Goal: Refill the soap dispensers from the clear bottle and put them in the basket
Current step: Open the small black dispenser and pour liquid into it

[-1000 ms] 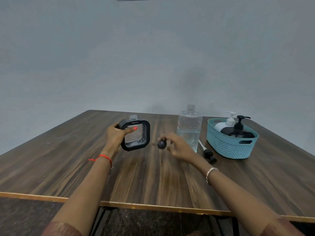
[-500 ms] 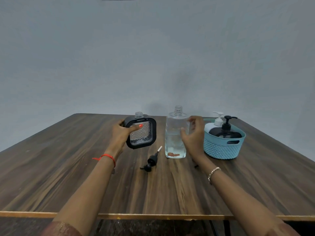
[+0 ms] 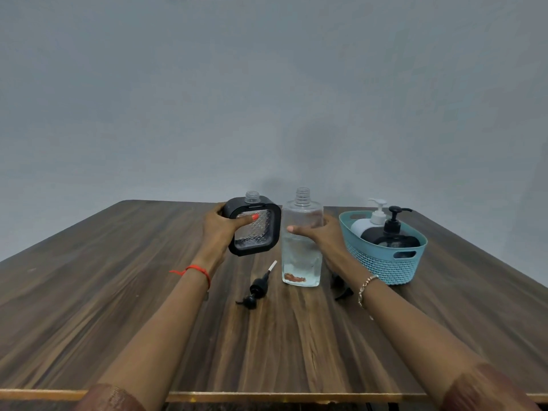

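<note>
A white dispenser (image 3: 364, 227) and a black dispenser (image 3: 396, 240) already sat in the basket (image 3: 382, 266). The left hand (image 3: 218, 231) gripped the uncapped square dispenser (image 3: 264, 237), the right hand (image 3: 321, 235) clasped the clear bottle (image 3: 302, 258); pouring seemingly not yet begun.

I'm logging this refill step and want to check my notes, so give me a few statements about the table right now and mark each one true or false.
1. The left hand holds the black square dispenser. True.
2. The clear bottle has a cap on. False: its threaded neck is open.
3. The basket holds a white dispenser and a black dispenser. True.
4. The pump is screwed onto the black square dispenser. False: it lies on the table in front of it.
5. The right hand lies flat on the table. False: it grips the clear bottle.
</note>
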The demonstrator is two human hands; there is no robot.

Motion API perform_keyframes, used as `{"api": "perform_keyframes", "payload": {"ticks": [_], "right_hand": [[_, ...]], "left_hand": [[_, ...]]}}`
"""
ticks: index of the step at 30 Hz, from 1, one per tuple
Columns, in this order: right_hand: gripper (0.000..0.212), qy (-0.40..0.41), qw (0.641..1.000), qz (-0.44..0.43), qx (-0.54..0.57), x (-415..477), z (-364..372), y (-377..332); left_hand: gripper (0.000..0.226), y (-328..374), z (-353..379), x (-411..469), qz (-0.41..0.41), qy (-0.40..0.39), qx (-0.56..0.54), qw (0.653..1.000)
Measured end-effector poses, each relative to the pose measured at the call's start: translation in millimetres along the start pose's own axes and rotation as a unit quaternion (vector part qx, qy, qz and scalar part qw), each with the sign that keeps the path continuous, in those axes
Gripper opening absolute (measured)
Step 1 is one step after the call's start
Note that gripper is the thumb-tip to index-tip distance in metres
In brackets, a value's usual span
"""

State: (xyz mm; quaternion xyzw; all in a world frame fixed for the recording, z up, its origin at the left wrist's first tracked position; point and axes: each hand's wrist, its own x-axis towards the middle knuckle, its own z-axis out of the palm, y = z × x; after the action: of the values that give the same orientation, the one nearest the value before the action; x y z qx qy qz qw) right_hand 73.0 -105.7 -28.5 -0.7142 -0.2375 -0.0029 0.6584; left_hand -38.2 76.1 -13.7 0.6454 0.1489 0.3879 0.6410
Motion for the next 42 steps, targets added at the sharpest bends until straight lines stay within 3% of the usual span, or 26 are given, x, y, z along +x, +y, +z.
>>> {"api": "perform_keyframes", "payload": {"ticks": [3,7,11,17,23,29,42], "right_hand": [[0.055,0.036,0.999,-0.029,-0.011,-4.4,0.7,-23.5],[0.058,0.08,0.991,-0.082,-0.066,-2.7,-4.9,-74.6],[0.068,0.068,0.974,-0.14,-0.165,-2.5,-7.4,-107.7],[0.074,0.037,0.92,-0.165,-0.355,-8.1,-5.9,-112.5],[0.074,-0.002,0.864,-0.18,-0.47,-14.2,-4.2,-117.2],[0.074,-0.004,0.827,-0.208,-0.523,-17.2,-4.9,-124.4],[0.071,-0.022,0.806,-0.222,-0.548,-20.3,-9.5,-123.1]], "left_hand": [[0.049,1.1,1.0,-1.8,0.0,0.01,0.003,1.0],[0.051,3.8,2.6,-4.1,0.009,0.026,0.01,1.0],[0.052,10.2,3.4,-8.9,0.034,0.064,0.025,0.997],[0.056,17.8,3.5,-16.9,0.07,0.101,0.058,0.991],[0.058,21.7,4.0,-23.5,0.086,0.101,0.075,0.988],[0.055,21.0,8.3,-30.1,0.092,0.094,0.073,0.989],[0.057,18.0,17.5,-37.2,0.09,0.092,0.083,0.988]]}}
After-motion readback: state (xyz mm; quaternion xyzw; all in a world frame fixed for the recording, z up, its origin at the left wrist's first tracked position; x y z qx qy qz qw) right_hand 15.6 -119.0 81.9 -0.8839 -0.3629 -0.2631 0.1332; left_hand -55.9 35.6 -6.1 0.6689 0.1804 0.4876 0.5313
